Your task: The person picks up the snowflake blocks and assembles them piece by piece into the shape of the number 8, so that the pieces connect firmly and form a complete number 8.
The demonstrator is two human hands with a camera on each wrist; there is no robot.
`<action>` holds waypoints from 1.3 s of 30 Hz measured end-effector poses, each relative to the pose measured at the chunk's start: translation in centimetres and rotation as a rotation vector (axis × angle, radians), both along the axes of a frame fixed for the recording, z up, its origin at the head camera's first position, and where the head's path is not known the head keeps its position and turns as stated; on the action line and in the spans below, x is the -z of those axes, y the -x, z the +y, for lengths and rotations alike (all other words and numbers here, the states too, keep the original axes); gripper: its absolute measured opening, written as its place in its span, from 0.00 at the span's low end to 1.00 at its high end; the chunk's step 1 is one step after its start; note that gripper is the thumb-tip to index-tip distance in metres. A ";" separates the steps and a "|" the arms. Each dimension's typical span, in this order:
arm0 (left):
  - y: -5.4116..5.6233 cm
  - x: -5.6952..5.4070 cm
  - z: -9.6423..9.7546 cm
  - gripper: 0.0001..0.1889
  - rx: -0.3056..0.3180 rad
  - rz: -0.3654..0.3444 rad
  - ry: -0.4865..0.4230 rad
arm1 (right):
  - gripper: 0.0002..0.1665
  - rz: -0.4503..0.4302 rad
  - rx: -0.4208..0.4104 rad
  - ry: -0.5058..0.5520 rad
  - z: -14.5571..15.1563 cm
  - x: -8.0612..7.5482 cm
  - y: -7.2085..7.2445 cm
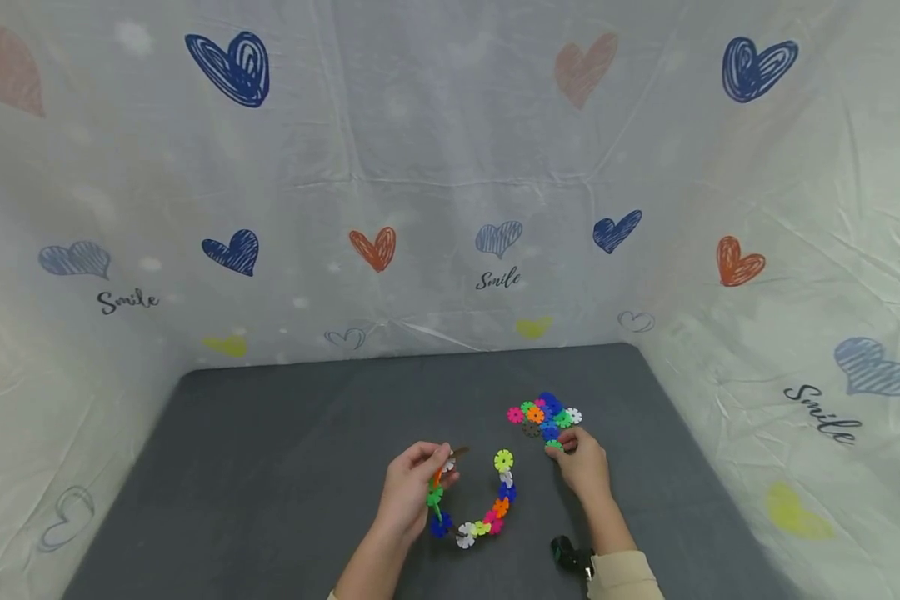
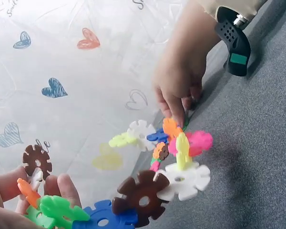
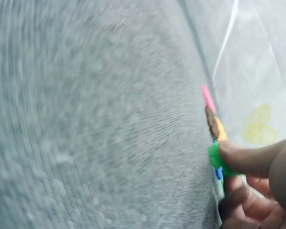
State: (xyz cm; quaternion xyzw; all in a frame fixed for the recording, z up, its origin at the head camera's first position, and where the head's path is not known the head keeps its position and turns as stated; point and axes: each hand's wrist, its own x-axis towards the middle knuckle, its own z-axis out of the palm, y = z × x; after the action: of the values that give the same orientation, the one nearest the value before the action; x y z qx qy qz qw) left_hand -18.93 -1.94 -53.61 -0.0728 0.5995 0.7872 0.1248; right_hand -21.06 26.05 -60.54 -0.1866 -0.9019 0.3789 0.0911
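A curved chain of interlocking snowflake discs (image 1: 501,507) in several colours hangs from my left hand (image 1: 407,487), whose fingers grip one end of it. At that end, a brown snowflake disc (image 2: 36,161) stands out past the fingertips, joined to a white one. The chain loops round toward the right and finishes in a yellow disc (image 1: 503,460). Over at the loose discs (image 1: 547,408), my right hand (image 1: 587,467) pinches a green snowflake disc (image 3: 218,159) between thumb and fingers. Its other fingers are partly hidden behind the thumb.
The discs lie in a small heap on the dark grey table (image 1: 270,467), right of centre. A black wrist camera (image 1: 567,554) sits by the right forearm. Pale cloth (image 1: 435,167) printed with hearts encloses the table at the back and sides.
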 end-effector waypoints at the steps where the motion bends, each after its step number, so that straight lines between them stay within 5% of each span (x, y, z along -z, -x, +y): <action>1: 0.0 0.0 -0.1 0.14 -0.011 -0.008 -0.002 | 0.14 -0.005 -0.001 0.016 0.0 -0.1 -0.1; 11: 0.1 0.2 -0.4 0.16 -0.004 -0.018 -0.052 | 0.17 0.073 -0.144 0.264 -2.8 -3.9 -2.1; 18: 0.0 0.0 -0.5 0.15 0.003 -0.026 -0.038 | 0.14 0.207 -0.221 0.329 -4.5 -6.9 -3.2; 28: 0.0 0.2 -0.4 0.14 0.007 -0.017 -0.035 | 0.06 0.287 -0.346 0.448 -8.1 -7.4 -4.1; 39: -0.5 0.1 -0.3 0.14 -0.039 0.206 0.133 | 0.04 0.352 -0.369 0.453 -11.7 -9.5 -4.7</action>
State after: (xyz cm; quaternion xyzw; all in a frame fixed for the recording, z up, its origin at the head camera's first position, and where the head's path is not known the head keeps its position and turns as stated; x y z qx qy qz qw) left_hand -18.40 -2.23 -53.73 -0.0112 0.6584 0.7514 0.0419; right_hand -16.38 14.32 -50.99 0.0326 -0.7839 0.6060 0.1313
